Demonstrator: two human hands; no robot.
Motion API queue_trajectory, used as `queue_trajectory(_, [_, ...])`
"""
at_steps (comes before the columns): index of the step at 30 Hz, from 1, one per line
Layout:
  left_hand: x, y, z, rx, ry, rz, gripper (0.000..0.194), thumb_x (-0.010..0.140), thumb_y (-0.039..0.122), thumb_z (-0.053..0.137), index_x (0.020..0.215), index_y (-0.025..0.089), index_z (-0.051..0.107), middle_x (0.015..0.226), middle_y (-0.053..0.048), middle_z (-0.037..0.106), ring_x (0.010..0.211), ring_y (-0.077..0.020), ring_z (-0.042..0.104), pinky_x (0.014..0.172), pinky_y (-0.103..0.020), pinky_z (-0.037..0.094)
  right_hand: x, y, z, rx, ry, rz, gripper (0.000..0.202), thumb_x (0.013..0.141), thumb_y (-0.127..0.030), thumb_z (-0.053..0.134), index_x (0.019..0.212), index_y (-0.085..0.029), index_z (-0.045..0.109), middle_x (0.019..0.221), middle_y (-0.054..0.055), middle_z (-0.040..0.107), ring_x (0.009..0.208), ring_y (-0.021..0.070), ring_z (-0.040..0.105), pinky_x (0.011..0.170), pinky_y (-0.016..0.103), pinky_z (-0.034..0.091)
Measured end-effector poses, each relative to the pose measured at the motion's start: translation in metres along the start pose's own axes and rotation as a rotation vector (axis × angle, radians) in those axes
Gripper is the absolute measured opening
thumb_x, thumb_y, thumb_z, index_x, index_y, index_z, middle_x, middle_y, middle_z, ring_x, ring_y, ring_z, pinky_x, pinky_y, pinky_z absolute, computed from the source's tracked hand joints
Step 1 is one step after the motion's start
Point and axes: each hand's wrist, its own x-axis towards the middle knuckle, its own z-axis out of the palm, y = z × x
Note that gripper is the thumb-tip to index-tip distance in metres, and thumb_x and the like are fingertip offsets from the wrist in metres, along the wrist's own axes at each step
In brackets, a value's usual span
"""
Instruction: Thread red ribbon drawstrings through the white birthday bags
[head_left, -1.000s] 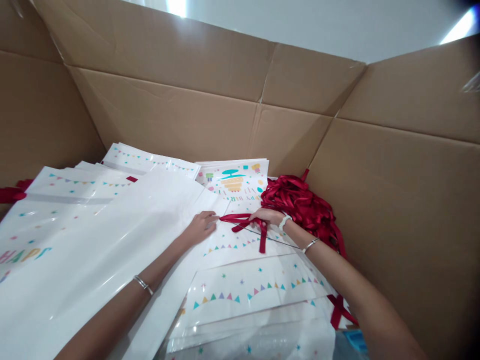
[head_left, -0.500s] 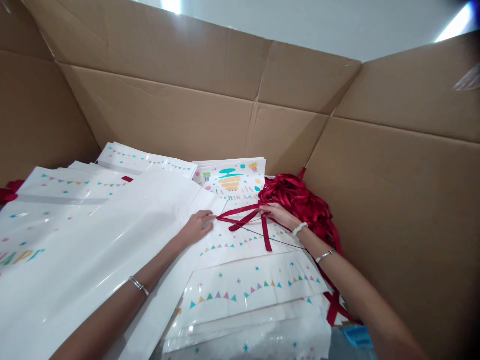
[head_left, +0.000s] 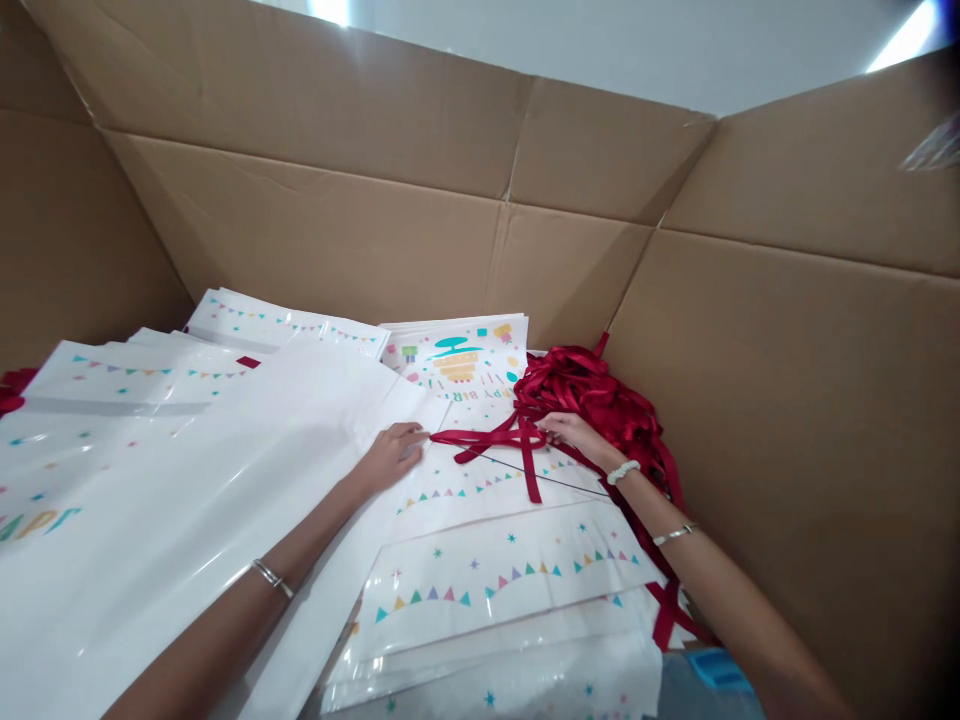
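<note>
A large white glossy sheet (head_left: 300, 470) lies under my left hand (head_left: 391, 458). That hand's fingers are curled at the sheet's right edge, where a red ribbon (head_left: 480, 438) comes out beside the fingertips. Whether they grip the ribbon's end as well as the edge is hard to see. My right hand (head_left: 574, 432) pinches the ribbon at its other end, so it stretches between both hands. Loose ribbon ends hang below it over printed white sheets (head_left: 510, 575). A thin dark cord (head_left: 540, 476) runs underneath.
Tall cardboard walls (head_left: 337, 230) rise behind and to the right. A heap of red ribbon (head_left: 592, 385) lies beyond my right hand. More sheets with bunting prints (head_left: 292, 325) are stacked at the back left. Something blue (head_left: 720, 670) shows at the lower right.
My right hand has moved slightly right and down along the ribbon. The ribbon's open loop has drawn together into a narrower, flatter band. My left hand stays at the sheet's edge.
</note>
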Motion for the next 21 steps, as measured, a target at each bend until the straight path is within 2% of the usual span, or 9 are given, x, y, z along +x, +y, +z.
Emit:
queue_trajectory(3, [0.000, 0.000, -0.001, -0.001, -0.005, -0.003, 0.041, 0.097, 0.035, 0.042, 0.124, 0.022, 0.070, 0.131, -0.011, 0.062, 0.122, -0.0267, 0.057, 0.105, -0.045, 0.046, -0.023, -0.017, -0.007, -0.221, 0.174, -0.100, 0.030, 0.079, -0.046, 0.065, 0.083, -0.016, 0.065, 0.080, 0.003, 0.065, 0.069, 0.0141, 0.054, 0.067, 0.027, 0.043])
queue_trajectory(4, [0.000, 0.001, -0.001, -0.003, -0.005, -0.003, 0.041, 0.097, 0.035, 0.042, 0.124, 0.022, 0.070, 0.131, -0.011, 0.062, 0.122, -0.0267, 0.057, 0.105, -0.044, 0.046, -0.032, -0.022, -0.007, -0.296, 0.179, -0.131, 0.028, 0.081, -0.045, 0.063, 0.082, -0.017, 0.064, 0.081, 0.003, 0.065, 0.070, 0.0143, 0.054, 0.067, 0.027, 0.043])
queue_trajectory(8, [0.000, 0.002, -0.002, -0.017, -0.005, -0.003, 0.041, 0.097, 0.035, 0.042, 0.125, 0.022, 0.069, 0.132, -0.010, 0.062, 0.123, -0.0268, 0.056, 0.106, -0.044, 0.046, -0.063, -0.021, 0.001, -0.551, -0.128, -0.176, 0.017, 0.084, -0.033, 0.060, 0.083, -0.018, 0.067, 0.085, 0.004, 0.068, 0.077, 0.0167, 0.058, 0.070, 0.027, 0.044])
queue_trajectory(9, [-0.001, 0.002, -0.002, -0.019, -0.003, -0.005, 0.041, 0.097, 0.035, 0.042, 0.125, 0.022, 0.069, 0.132, -0.010, 0.062, 0.123, -0.0267, 0.056, 0.107, -0.045, 0.046, -0.069, -0.018, 0.006, -0.596, -0.161, -0.184, 0.014, 0.083, -0.029, 0.060, 0.083, -0.018, 0.067, 0.087, 0.004, 0.068, 0.077, 0.0172, 0.058, 0.071, 0.028, 0.044])
queue_trajectory(14, [0.000, 0.005, -0.004, -0.026, -0.003, -0.009, 0.040, 0.096, 0.034, 0.043, 0.124, 0.023, 0.070, 0.131, -0.011, 0.062, 0.122, -0.0272, 0.057, 0.105, -0.045, 0.046, -0.081, -0.010, 0.020, -0.646, -0.115, -0.227, 0.015, 0.087, -0.022, 0.050, 0.081, -0.022, 0.063, 0.087, 0.007, 0.067, 0.079, 0.0213, 0.060, 0.074, 0.034, 0.045])
queue_trajectory(17, [0.000, 0.005, -0.005, -0.023, -0.010, -0.011, 0.040, 0.097, 0.034, 0.043, 0.124, 0.023, 0.070, 0.131, -0.011, 0.062, 0.122, -0.0271, 0.057, 0.105, -0.045, 0.046, -0.082, -0.011, 0.021, -0.613, -0.107, -0.237, 0.019, 0.089, -0.025, 0.048, 0.076, -0.025, 0.061, 0.080, 0.007, 0.065, 0.076, 0.0235, 0.059, 0.073, 0.037, 0.045])
queue_trajectory(21, [0.000, 0.003, -0.004, -0.014, -0.010, 0.003, 0.041, 0.097, 0.034, 0.042, 0.126, 0.023, 0.069, 0.131, -0.010, 0.062, 0.123, -0.0268, 0.056, 0.106, -0.044, 0.046, -0.077, -0.007, 0.021, -0.570, -0.104, -0.261, 0.020, 0.090, -0.026, 0.047, 0.077, -0.024, 0.061, 0.082, 0.008, 0.064, 0.078, 0.0230, 0.058, 0.074, 0.036, 0.045])
